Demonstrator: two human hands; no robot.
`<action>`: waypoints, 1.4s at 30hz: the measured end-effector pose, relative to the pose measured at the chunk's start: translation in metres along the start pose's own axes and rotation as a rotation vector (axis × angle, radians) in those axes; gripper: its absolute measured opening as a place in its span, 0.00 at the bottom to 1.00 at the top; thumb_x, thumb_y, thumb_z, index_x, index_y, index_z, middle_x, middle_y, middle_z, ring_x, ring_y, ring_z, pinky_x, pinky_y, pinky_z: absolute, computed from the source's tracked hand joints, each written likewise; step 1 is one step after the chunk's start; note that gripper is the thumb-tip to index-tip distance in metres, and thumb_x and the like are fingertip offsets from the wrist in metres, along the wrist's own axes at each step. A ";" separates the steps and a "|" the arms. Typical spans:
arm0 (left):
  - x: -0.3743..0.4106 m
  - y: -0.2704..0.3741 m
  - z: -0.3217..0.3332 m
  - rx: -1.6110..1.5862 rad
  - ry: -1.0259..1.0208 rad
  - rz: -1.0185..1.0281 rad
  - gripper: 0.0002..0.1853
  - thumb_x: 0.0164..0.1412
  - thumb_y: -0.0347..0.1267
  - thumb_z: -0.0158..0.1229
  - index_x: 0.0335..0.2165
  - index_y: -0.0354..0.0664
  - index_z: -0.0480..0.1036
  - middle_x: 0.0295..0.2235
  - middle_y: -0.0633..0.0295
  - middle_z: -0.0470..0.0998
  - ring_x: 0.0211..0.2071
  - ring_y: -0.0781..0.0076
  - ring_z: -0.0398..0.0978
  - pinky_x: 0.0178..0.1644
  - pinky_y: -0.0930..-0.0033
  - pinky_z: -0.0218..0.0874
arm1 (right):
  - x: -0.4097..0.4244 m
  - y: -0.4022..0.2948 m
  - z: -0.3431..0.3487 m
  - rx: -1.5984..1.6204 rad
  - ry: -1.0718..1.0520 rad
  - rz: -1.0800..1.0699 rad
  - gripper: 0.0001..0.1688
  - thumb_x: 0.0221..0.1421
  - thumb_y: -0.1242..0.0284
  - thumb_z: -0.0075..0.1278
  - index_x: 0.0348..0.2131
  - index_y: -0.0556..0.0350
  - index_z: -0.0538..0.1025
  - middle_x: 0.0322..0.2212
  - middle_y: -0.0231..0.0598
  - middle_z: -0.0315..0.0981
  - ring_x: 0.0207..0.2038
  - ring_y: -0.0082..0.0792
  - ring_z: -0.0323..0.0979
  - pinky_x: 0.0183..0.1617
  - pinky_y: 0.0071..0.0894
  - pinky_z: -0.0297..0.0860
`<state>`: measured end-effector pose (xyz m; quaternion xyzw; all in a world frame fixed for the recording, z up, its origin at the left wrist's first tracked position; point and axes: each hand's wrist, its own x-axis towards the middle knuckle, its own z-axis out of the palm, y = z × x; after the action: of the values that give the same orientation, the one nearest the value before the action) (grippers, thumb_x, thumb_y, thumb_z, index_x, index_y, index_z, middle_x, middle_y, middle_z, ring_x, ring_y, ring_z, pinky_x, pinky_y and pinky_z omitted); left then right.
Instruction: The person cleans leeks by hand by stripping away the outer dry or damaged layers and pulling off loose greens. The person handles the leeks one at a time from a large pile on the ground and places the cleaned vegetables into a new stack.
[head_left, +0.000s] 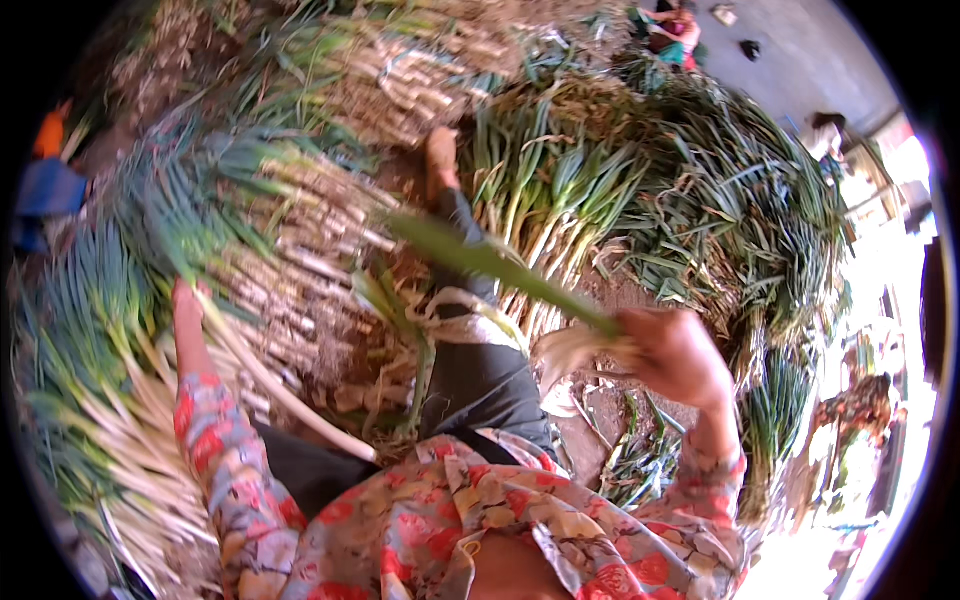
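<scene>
My left hand (189, 300) is closed round a leek (281, 390) where its pale shank meets the green leaves. Its white root end points back toward my lap. On the other side, my right hand (675, 352) grips a bunch of stripped leek leaves (510, 274), blurred, with a long green blade reaching across my leg. Pale peeled leaf sheaths (480, 326) are draped over my dark trouser leg (484, 394). Leeks with white shanks (142, 435) lie in rows beside my left arm.
Untrimmed leeks (559, 195) lie beyond my bare foot (441, 150), next to a large leafy heap (727, 195). More leeks with root ends (300, 300) lie left of my leg. Leaf scraps (641, 457) litter the ground at right. Another person (675, 37) sits at the far right.
</scene>
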<state>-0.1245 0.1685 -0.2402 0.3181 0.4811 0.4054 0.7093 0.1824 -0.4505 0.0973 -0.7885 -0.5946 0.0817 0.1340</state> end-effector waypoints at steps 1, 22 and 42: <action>-0.004 0.006 -0.005 0.006 -0.007 0.031 0.14 0.59 0.39 0.37 0.19 0.48 0.56 0.10 0.66 0.55 0.10 0.72 0.53 0.13 0.70 0.47 | 0.018 -0.009 0.007 -0.165 -0.039 -0.087 0.05 0.42 0.72 0.51 0.26 0.49 0.72 0.18 0.34 0.65 0.25 0.33 0.67 0.29 0.30 0.66; -0.124 0.040 0.059 -0.394 -0.233 0.200 0.22 0.51 0.36 0.49 0.46 0.44 0.61 0.35 0.44 0.69 0.27 0.57 0.68 0.29 0.66 0.63 | 0.232 0.104 0.155 -0.232 0.366 -0.250 0.32 0.48 0.51 0.46 0.41 0.61 0.67 0.33 0.48 0.69 0.37 0.47 0.67 0.42 0.50 0.62; -0.203 0.057 0.157 -0.658 -0.471 0.255 0.19 0.59 0.41 0.39 0.34 0.34 0.65 0.24 0.53 0.71 0.26 0.61 0.72 0.32 0.63 0.67 | 0.033 0.007 0.158 0.607 -0.315 0.111 0.20 0.49 0.63 0.52 0.35 0.62 0.67 0.14 0.38 0.67 0.15 0.28 0.67 0.17 0.26 0.64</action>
<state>-0.0349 0.0066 -0.0538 0.2159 0.1075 0.5380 0.8077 0.1529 -0.4027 -0.0541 -0.7216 -0.5128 0.3826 0.2644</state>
